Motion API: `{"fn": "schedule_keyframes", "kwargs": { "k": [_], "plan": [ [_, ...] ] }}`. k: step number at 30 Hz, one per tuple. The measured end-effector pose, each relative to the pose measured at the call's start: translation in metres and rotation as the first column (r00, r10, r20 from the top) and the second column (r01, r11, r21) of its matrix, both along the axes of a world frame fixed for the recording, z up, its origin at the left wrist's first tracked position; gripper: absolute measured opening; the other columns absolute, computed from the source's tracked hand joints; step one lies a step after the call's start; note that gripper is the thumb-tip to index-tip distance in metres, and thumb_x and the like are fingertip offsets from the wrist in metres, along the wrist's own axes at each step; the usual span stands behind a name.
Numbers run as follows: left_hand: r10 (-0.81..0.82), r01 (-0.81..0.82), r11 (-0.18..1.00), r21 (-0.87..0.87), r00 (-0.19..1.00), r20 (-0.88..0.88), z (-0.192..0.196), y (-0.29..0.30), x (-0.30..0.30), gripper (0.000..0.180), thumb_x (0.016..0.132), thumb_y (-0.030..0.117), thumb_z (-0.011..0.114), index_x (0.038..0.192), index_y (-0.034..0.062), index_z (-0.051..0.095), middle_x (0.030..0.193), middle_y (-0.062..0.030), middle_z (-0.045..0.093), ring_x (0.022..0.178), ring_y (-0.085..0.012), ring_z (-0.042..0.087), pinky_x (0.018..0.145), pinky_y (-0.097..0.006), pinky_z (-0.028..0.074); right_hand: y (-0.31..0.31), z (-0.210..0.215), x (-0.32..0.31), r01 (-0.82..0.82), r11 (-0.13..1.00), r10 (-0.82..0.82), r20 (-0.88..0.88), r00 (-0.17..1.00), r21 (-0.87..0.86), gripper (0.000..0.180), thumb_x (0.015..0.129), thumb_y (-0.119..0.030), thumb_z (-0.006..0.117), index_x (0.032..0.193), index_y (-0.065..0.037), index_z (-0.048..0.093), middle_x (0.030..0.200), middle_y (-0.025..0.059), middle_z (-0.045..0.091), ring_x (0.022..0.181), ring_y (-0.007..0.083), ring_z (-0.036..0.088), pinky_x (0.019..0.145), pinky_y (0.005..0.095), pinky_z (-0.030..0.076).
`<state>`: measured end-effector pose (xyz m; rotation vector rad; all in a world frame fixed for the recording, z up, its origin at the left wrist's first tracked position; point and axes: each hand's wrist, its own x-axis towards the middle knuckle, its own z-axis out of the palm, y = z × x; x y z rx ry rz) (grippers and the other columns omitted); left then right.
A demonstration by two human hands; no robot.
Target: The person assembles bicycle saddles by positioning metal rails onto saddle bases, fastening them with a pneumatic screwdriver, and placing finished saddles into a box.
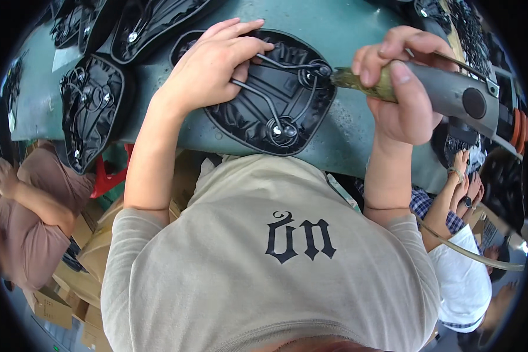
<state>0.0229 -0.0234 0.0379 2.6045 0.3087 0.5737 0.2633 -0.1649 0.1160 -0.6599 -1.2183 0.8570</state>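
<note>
Left hand (214,67) flat on black saddle underside (276,94), right hand (396,88) gripping power tool (452,91)

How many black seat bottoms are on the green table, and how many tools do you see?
Black seat bottoms: 4, one under the left hand
Power tool in the right hand: 1
Total: 5

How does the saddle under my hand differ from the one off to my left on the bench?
The saddle in front lies flat in mid-bench, pinned by the left hand, with the power tool in the right hand at its rail clamp. The left saddle lies at the bench edge, untouched and turned another way. Both are black, underside up, with metal rails showing.
</note>
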Motion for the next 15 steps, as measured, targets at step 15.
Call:
{"fn": "schedule_keyframes", "kwargs": {
  "k": [15],
  "plan": [
    [0.063, -0.063, 0.998, 0.006, 0.998, -0.023, 0.021, -0.004, -0.024, 0.044, 0.074, 0.000, 0.068, 0.117, 0.0096, 0.072, 0.120, -0.0094, 0.072, 0.134, -0.0339, 0.056, 0.114, -0.051, 0.040, -0.043, 0.053, 0.018, 0.208, 0.956, -0.240, 0.145, 0.960, 0.205, 0.048, 0.091, -0.009, 0.055, 0.138, -0.001, 0.051, 0.112, 0.0243, 0.058, 0.071, 0.0228, 0.061, 0.070, 0.0422, 0.051]
  ]
}}
